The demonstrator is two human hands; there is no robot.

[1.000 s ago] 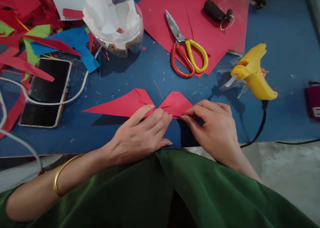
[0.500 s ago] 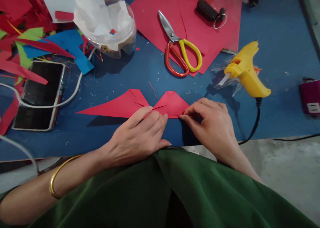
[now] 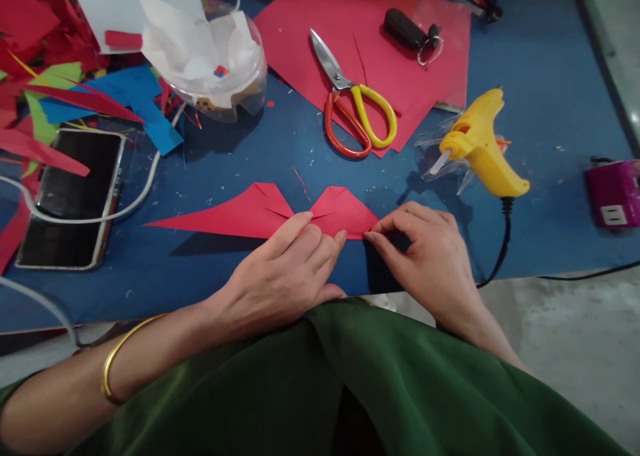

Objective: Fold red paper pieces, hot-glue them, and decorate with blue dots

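A folded red paper piece [image 3: 240,214] lies on the blue table top [image 3: 260,156], long point to the left, short wing to the right. My left hand [image 3: 285,276] presses flat on its middle, fingers together over the fold. My right hand [image 3: 425,253] pinches the paper's right tip between thumb and forefinger. A gold bangle [image 3: 117,359] circles my left wrist.
Behind lie red-and-yellow scissors [image 3: 350,106] on a red sheet [image 3: 400,76], a black key fob [image 3: 407,33], a yellow glue gun [image 3: 480,149] with black cord, a plastic tub [image 3: 225,69] of white paper, a phone [image 3: 70,199] with white cable, coloured scraps at left, a purple box [image 3: 613,193].
The view has shifted slightly, so objects sit a little more to the left. Both hands stay on the red paper; my left fingers slid slightly rightward along the fold.
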